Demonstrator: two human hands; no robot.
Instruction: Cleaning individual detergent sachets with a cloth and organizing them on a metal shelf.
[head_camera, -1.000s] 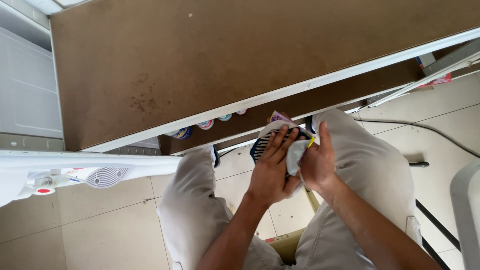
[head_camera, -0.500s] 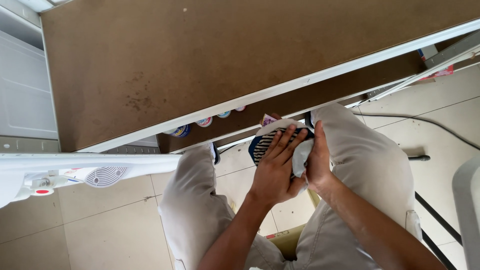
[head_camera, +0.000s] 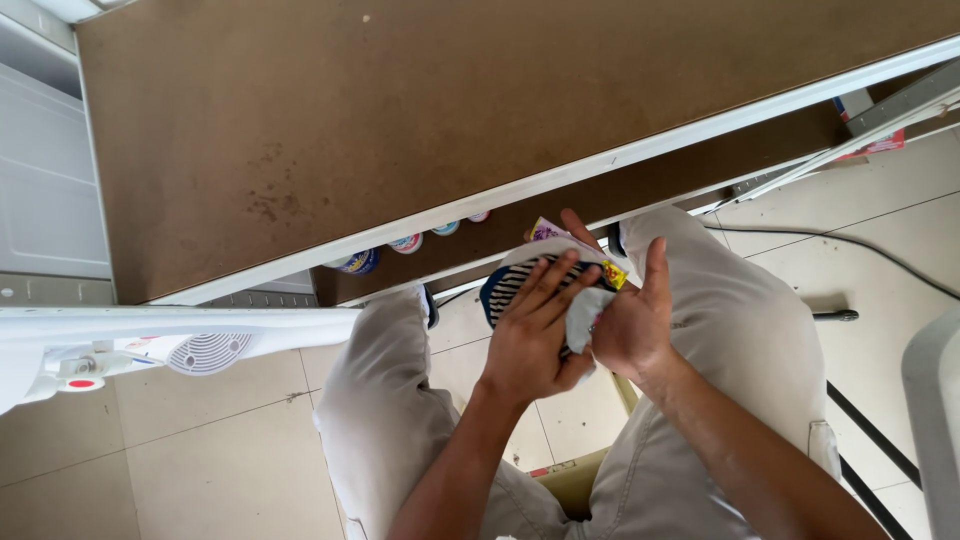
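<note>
I sit with both hands held over my lap, between my knees in light beige trousers (head_camera: 760, 330). My left hand (head_camera: 530, 335) lies flat on a small striped dark-and-white fabric item (head_camera: 505, 285), fingers spread across it. My right hand (head_camera: 635, 320) cups the same bundle from the right, and a white piece of cloth (head_camera: 583, 310) shows between the palms. A small purple and yellow tag or packet (head_camera: 548, 230) sticks out at the top of the bundle. What the bundle is exactly I cannot tell.
A brown tabletop (head_camera: 400, 120) with a white edge fills the upper view. Several small round tubs (head_camera: 405, 243) stand on a lower shelf beneath it. A white appliance with a round grille (head_camera: 205, 350) lies at left. A cable (head_camera: 830, 245) runs across the tiled floor at right.
My hands and the bundle have stayed in place. My left fingers have spread further over the striped fabric, and my right hand has opened slightly around the white cloth.
</note>
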